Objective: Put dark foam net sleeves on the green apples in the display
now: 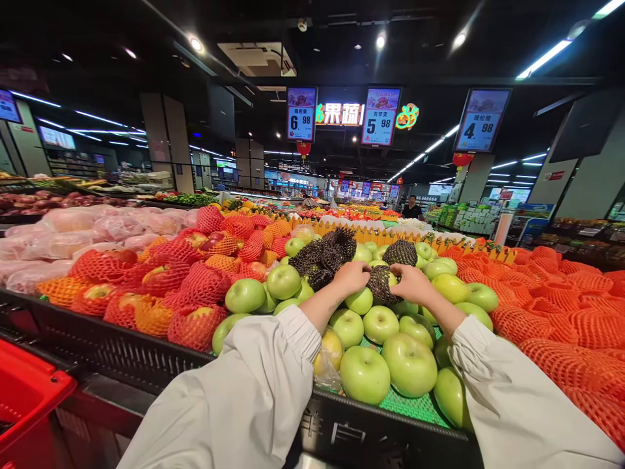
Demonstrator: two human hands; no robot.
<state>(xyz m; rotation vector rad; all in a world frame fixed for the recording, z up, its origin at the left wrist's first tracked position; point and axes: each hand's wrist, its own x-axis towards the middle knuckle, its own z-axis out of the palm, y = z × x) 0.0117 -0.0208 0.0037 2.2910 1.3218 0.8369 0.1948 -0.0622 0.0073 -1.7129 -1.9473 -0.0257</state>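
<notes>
A green apple partly covered by a black foam net (379, 285) lies between my two hands, on top of the pile of green apples (410, 363). My left hand (352, 277) is at its left side, with fingers curled in against the edge of the net; their tips are partly hidden. From the right, my right hand (409, 284) pinches the net's other edge, where some green skin shows. Just beyond my left hand sits a heap of loose black foam nets (325, 257). Another apple in a black net (400, 253) rests behind my right hand.
Apples in red and orange nets (161, 280) fill the left side. Fruit in orange-red nets (561, 306) is piled on the right. A black crate edge (371, 426) runs along the front. A red basket (29, 391) stands lower left. Price signs (381, 117) hang overhead.
</notes>
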